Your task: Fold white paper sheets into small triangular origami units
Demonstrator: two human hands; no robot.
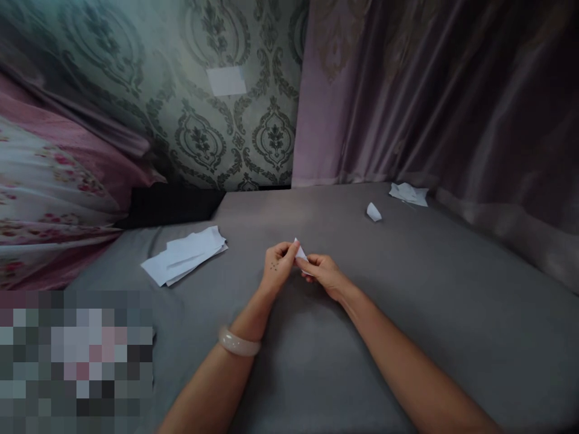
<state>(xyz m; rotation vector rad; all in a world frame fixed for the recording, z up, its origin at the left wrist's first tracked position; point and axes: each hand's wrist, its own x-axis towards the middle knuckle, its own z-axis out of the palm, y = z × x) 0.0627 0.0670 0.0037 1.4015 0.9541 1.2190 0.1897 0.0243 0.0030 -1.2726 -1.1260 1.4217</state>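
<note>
Nearest, a pale bangle (pixel 239 343) sits on the left forearm, over a grey cover (pixel 316 374). The folded paper (pixel 301 253) between the hands serves as landmark. The left hand (pixel 277 265) pinches its left edge; the right hand (pixel 328 276) grips its lower right, thumb uppermost. The double hold presumably steadies so small a piece. Pose: arms extended forward and converging, right wrist angled inward.

Left of the folded paper lies a stack of white sheets (pixel 190 253), loosely overlapped, likely put aside within easy reach. Beyond and right stands a small white paper piece (pixel 373 212); farther that way, a paper heap (pixel 409 194), both apparently kept off the working spot. Beyond and left: a black item (pixel 174 204), nature unclear. Farthest, the patterned wall (pixel 271 36) bears a white rectangle (pixel 226 81).
</note>
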